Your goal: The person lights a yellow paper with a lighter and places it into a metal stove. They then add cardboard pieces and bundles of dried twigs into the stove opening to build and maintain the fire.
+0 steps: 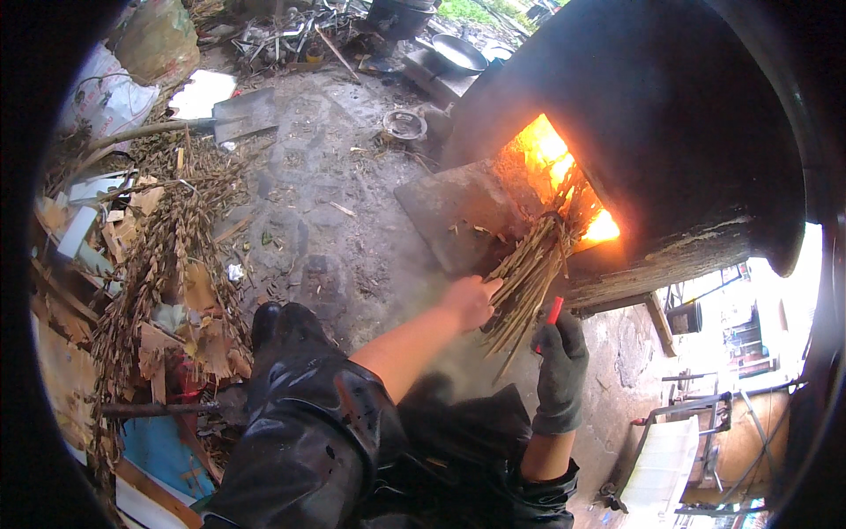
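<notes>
A bundle of dry stalks (pixel 527 264) slants into the glowing mouth of a dark round furnace (pixel 670 132), its upper ends among the flames (pixel 548 150). My bare left hand (pixel 467 302) is closed at the left side of the bundle, fingertips against the stalks; how much it grips is partly hidden. My right hand (pixel 560 361), in a grey work glove, is just right of the bundle's lower ends. Its fingers wrap round a slim red stick-like object (pixel 553 310), perhaps a lighter.
A flat metal plate (pixel 458 216) lies before the furnace mouth. To the left are a heap of dry seed-pod stalks (pixel 176 256), broken boards (pixel 79 234) and a shovel (pixel 245 115). A round tin (pixel 405 125) sits on the dirty ground. A white-topped metal frame (pixel 661 463) stands lower right.
</notes>
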Available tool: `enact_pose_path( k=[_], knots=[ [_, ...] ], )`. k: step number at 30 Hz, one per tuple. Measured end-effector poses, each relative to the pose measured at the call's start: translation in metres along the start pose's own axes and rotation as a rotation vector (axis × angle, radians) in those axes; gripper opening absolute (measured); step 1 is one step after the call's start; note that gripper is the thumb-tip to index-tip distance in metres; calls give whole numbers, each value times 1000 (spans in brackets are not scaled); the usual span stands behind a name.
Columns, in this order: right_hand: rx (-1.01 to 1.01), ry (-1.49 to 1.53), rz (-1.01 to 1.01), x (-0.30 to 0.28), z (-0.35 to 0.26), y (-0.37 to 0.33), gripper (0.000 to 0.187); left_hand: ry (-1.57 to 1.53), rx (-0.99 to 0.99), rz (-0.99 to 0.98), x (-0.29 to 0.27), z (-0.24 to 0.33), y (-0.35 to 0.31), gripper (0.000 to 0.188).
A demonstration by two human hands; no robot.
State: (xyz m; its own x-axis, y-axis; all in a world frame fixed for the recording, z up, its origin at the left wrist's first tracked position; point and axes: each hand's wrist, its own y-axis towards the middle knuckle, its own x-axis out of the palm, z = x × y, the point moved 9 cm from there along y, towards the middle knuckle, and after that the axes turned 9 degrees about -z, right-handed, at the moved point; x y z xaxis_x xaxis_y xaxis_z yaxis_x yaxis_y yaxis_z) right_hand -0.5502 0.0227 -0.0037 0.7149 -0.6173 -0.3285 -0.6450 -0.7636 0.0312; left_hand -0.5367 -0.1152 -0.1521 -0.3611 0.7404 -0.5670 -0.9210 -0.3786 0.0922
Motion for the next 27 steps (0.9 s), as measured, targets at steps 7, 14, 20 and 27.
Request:
enact_pose_path(
  k=[7, 14, 20, 27],
  knots=[
    [-2, -25, -15, 0, 0, 1, 27, -2, -16, -9, 1, -1, 1, 58],
    [21, -23, -4, -1, 6, 0, 32, 4, -19, -21, -1, 1, 0, 58],
    [12, -17, -4, -2, 9, 1, 33, -2, -12, -33, 2, -2, 2, 59],
    [18, -37, -24, -3, 8, 1, 32, -39, -76, -57, -4, 0, 1, 69]
  ],
)
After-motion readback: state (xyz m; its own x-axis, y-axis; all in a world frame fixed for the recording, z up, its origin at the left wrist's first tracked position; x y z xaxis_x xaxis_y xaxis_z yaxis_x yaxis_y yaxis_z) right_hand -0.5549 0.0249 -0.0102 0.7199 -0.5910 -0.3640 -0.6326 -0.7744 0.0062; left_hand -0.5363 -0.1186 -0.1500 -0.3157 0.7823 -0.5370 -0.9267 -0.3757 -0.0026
